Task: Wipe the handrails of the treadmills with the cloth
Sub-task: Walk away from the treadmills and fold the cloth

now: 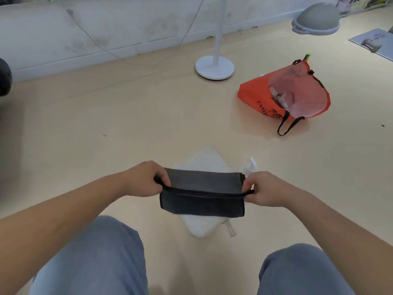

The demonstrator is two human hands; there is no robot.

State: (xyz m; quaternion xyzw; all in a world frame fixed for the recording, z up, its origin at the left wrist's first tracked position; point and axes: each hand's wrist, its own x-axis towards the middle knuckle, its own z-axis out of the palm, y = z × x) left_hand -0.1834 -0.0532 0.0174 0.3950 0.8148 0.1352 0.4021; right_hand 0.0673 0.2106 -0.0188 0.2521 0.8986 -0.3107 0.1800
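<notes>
The cloth (202, 194) is dark grey, folded into a flat rectangle with dark stitched edges. The left hand (144, 179) and right hand (265, 188) pinch its opposite ends, holding it above a white pad (204, 158) on the floor (127, 124).

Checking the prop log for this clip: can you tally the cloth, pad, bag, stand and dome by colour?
Dark grey: 1, cloth, pinched by the left hand and right hand
White: 2, pad, stand
Orange: 1, bag
Light grey: 1, dome
Total: 5
</notes>
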